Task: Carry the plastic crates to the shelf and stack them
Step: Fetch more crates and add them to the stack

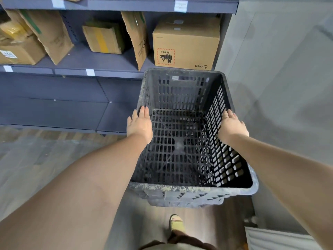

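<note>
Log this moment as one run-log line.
stage: carrying | black crate: empty, held off floor before shelf | left hand: on left rim | right hand: on right rim | stacked: not yet

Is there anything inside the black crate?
No, the black crate is empty: its slotted floor shows bare through the open top, while the left hand and right hand hold its side rims.
</note>
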